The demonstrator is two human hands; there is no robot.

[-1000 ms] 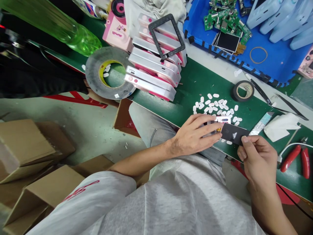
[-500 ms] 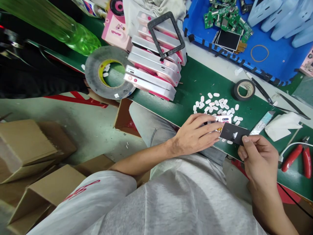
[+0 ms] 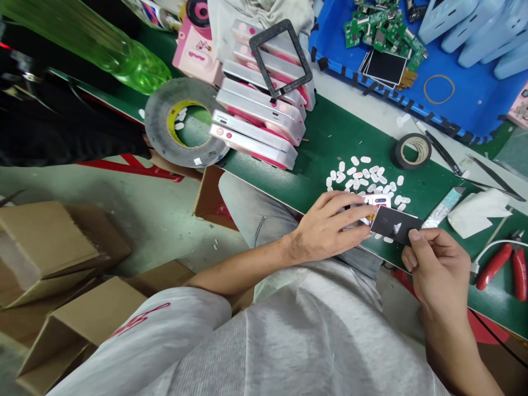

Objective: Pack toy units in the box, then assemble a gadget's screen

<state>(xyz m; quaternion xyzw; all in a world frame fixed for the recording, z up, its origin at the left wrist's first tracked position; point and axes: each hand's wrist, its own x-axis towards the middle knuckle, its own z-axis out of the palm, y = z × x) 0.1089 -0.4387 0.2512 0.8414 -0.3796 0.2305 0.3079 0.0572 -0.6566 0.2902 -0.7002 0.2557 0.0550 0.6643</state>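
My right hand [image 3: 439, 267] pinches the right end of a small black display panel [image 3: 396, 224] between thumb and fingers. An orange flex cable [image 3: 371, 216] at the panel's left end runs to a white and pink device [image 3: 379, 200], most of which is hidden. Across that device lie the fingers of my left hand [image 3: 336, 223], gripping it near the bench edge; the thumb is out of sight. Small white oval stickers or pads [image 3: 373, 175] lie scattered just beyond both hands.
Silver-pink devices [image 3: 259, 124] stand in a row beneath a black frame [image 3: 280, 58]. A wide tape roll [image 3: 159, 129], black tape [image 3: 399, 151], cutter [image 3: 443, 208], red-handled pliers [image 3: 495, 267] and blue tray [image 3: 457, 118] surround the workspace. A co-worker's dark sleeve [image 3: 82, 129] is at left.
Both hands keep their hold on the device and the display panel. The whole view has shifted very slightly; nothing else visibly moved.
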